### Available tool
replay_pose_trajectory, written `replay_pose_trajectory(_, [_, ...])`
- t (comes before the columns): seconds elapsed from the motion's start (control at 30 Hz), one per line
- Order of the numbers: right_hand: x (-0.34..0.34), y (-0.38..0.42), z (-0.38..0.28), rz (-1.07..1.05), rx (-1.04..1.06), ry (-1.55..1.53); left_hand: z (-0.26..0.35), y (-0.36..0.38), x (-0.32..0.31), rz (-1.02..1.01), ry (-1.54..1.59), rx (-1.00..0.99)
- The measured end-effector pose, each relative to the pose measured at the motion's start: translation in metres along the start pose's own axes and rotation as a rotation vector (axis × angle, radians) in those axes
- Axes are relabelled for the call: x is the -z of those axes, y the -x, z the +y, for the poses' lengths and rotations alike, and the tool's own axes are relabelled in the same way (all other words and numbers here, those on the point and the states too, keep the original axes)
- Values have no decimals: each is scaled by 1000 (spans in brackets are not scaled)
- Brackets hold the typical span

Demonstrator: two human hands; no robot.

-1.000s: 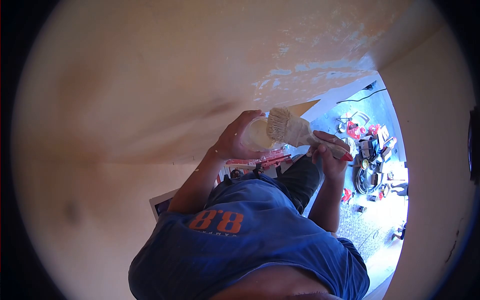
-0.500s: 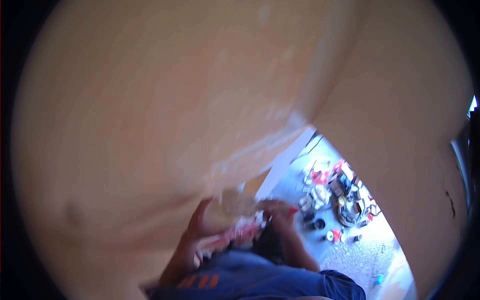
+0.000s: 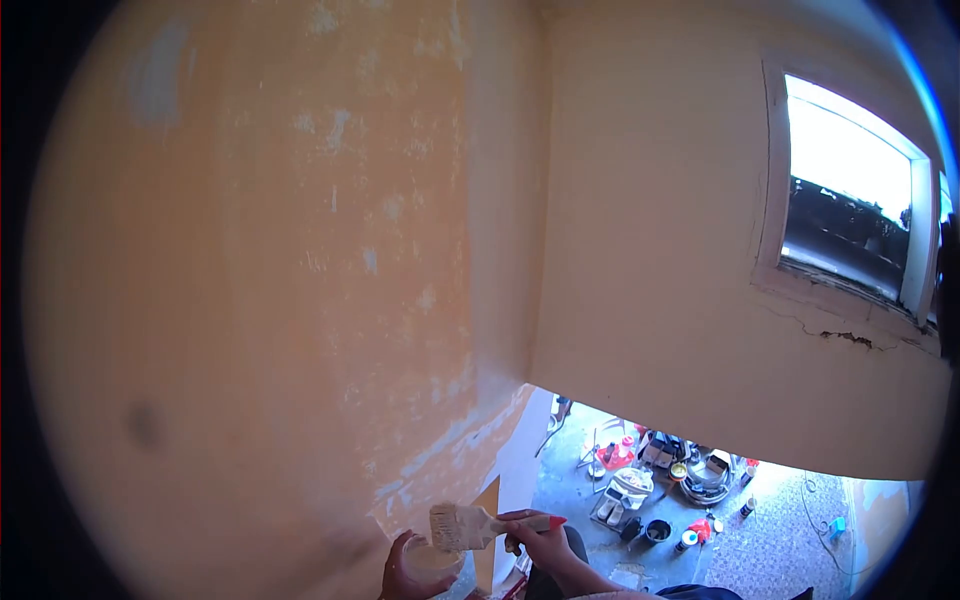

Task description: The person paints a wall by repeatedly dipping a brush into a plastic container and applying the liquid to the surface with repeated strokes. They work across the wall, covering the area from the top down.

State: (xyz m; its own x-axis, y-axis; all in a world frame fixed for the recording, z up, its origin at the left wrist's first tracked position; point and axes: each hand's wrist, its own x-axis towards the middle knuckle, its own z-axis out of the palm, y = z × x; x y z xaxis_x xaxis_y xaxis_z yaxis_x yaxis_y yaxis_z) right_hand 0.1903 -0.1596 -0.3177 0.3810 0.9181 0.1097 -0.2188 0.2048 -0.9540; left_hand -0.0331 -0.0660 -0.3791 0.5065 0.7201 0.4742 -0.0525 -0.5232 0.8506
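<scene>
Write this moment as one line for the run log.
left hand: holding container | right hand: holding brush by handle | brush position: at container mouth

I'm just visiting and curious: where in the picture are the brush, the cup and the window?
Brush (image 3: 444, 526): head view, on its bristles.
Cup (image 3: 430, 563): head view, on the middle of its pale visible part.
Window (image 3: 845, 228): head view, on the dark lower part of the pane.

Through the head view, I'm cupping my left hand (image 3: 408, 572) in an open curve, while my right hand (image 3: 532, 533) is gripping beside it, its forearm (image 3: 582, 577) slanting toward the lower right.
</scene>
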Motion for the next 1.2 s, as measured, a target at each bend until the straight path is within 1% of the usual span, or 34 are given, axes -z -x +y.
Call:
replay_pose_trajectory(0.07, [0,2,-2,32,2,-42,-5,5,-5,-7,149,57])
replay_pose_trajectory(0.1, [2,2,-2,37,-17,-38,-17,6,-5,-5,150,49])
replay_pose_trajectory(0.17, [0,2,-3,60,-30,-44,-27,-2,0,-85,607,289])
replay_pose_trajectory(0.2, [-1,2,-3,58,-25,-42,-28,1,-1,-85,607,283])
replay_pose_trajectory(0.23, [-1,1,-4,47,-33,-36,0,-1,-1,-56,405,181])
replay_pose_trajectory(0.27, [-1,1,-5,37,-44,-31,16,-2,-2,-28,204,82])
replay_pose_trajectory(0.3, [-2,2,-6,37,-44,-29,9,-2,-2,-27,206,82])
replay_pose_trajectory(0.37, [-6,2,-7,91,-60,-41,-24,-3,-4,1,706,302])
replay_pose_trajectory(0.4, [-6,2,-6,90,-59,-41,-46,-1,-4,2,705,302])
replay_pose_trajectory(0.43, [-6,2,-4,79,-47,-54,-71,2,-6,-14,784,360])
replay_pose_trajectory(0.47, [-6,2,-2,67,-36,-65,-82,3,-7,-29,863,418])
replay_pose_trajectory(0.5, [-6,1,-2,66,-36,-64,-94,5,-10,-28,864,418])
replay_pose_trajectory(0.57, [-6,0,-1,66,-31,-92,-101,6,-11,-92,1030,534])
replay_pose_trajectory(0.6, [-7,1,-1,65,-31,-92,-71,4,-9,-92,1030,534])
replay_pose_trajectory(0.63, [-9,3,-3,86,-31,-82,-16,-1,-5,-20,857,431])
replay_pose_trajectory(0.67, [-11,5,-4,105,-33,-73,16,-3,-5,53,682,329])
replay_pose_trajectory(0.7, [-13,7,-6,99,-37,-73,19,-4,-9,59,680,330])
replay_pose_trajectory(0.77, [-15,9,-10,75,-44,-10,22,-4,-14,177,389,219])
replay_pose_trajectory(0.8, [-16,10,-10,71,-51,-9,15,-3,-16,183,388,224])
replay_pose_trajectory(0.9, [-17,11,-8,102,-50,-72,-36,0,-23,194,735,395])
replay_pose_trajectory(0.97, [-19,10,-6,93,-48,-64,-48,2,-23,203,966,502])
replay_pose_trajectory(1.0, [-19,11,-4,88,-53,-69,-53,6,-21,209,961,505])
replay_pose_trajectory(1.07, [-17,9,0,104,-60,-128,-39,2,-16,154,780,396])
replay_pose_trajectory(1.1, [-17,8,1,99,-62,-132,-30,2,-16,159,775,395])
replay_pose_trajectory(1.17, [-19,8,1,103,-33,-105,1,-1,-14,206,475,252])
replay_pose_trajectory(1.2, [-22,9,0,98,-33,-113,-11,0,-12,208,466,251])
